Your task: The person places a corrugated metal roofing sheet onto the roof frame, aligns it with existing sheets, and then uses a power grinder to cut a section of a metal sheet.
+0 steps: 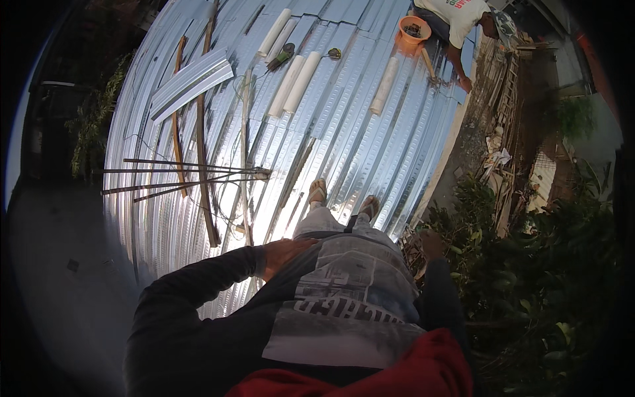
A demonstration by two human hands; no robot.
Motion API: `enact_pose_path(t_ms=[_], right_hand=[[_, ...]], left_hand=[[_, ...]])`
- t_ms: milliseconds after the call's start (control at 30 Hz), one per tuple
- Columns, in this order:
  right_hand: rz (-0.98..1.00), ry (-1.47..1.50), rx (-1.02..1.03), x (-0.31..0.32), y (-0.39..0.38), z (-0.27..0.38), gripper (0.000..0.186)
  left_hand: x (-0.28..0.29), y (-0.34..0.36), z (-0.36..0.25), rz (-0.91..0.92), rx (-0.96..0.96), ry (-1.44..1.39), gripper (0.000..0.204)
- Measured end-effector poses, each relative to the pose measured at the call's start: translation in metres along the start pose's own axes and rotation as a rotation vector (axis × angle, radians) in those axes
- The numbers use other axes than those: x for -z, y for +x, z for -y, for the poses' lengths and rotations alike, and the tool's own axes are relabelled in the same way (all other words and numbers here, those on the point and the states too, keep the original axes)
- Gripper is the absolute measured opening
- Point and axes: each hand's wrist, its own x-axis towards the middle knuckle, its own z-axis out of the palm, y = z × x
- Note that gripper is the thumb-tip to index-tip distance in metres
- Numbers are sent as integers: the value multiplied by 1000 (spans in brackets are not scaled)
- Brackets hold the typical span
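Observation:
My left hand [281, 257] rests against my clothing at the left of my waist, fingers stretched out and holding nothing. At my right side, my right hand [431, 243] hangs in shadow, its fingers too dim to make out. My sandaled feet [317, 190] stand on a silver ribbed metal roof sheet [357, 145]. Ahead of them lie white rolls [301, 83], a green-and-black power tool [281, 56] with a cord, and a small dark round item [334, 53], unclear what.
A co-worker [456, 26] crouches top right, reaching toward the roof edge, beside an orange bucket [413, 44]. Long timber strips [202, 145], several dark rods [152, 170] and a loose metal piece [188, 86] lie left. The roof edge drops right toward debris [503, 132] and plants [542, 278].

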Motion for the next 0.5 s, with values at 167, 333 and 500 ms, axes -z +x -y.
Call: enact_pose_path(t_ms=[167, 333, 500], right_hand=[[141, -143, 42, 49, 29, 106, 55], [239, -381, 218, 21, 44, 125, 59], [476, -436, 333, -36, 49, 122, 50]], left_hand=[[-54, -1, -31, -241, -18, -39, 111], [-99, 8, -45, -407, -8, -103, 112], [-127, 15, -53, -554, 12, -128, 126]])
